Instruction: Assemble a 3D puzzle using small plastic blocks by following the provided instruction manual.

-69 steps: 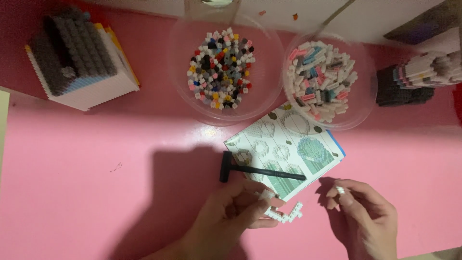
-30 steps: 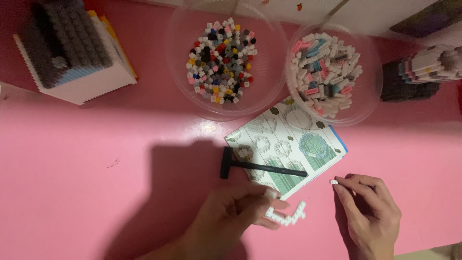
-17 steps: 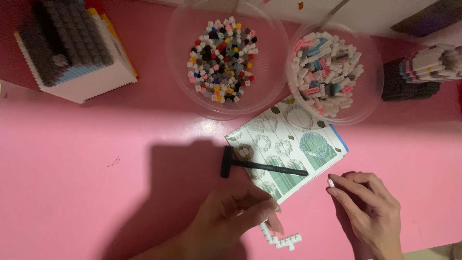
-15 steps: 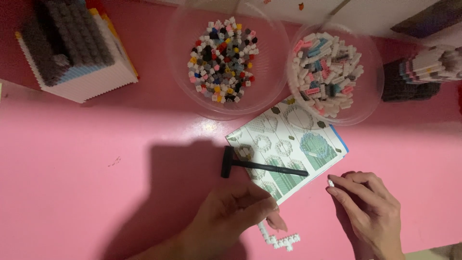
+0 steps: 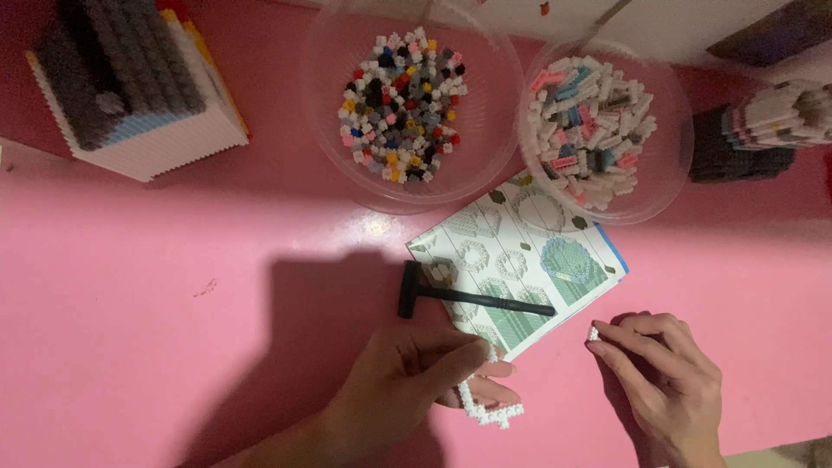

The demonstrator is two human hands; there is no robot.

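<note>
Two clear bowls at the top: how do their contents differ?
The left bowl holds small mixed-colour pieces: black, grey, red, yellow, pink. The right bowl holds longer pieces, mostly white with some pink and blue. The right bowl overlaps the instruction sheet; the left bowl lies just clear of it. Both are clear, round and uncovered.

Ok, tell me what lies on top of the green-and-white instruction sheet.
A black T-shaped tool lies across the green-and-white instruction sheet. The clear bowl of pale bricks covers its top corner; the left hand hides its bottom edge.
</note>
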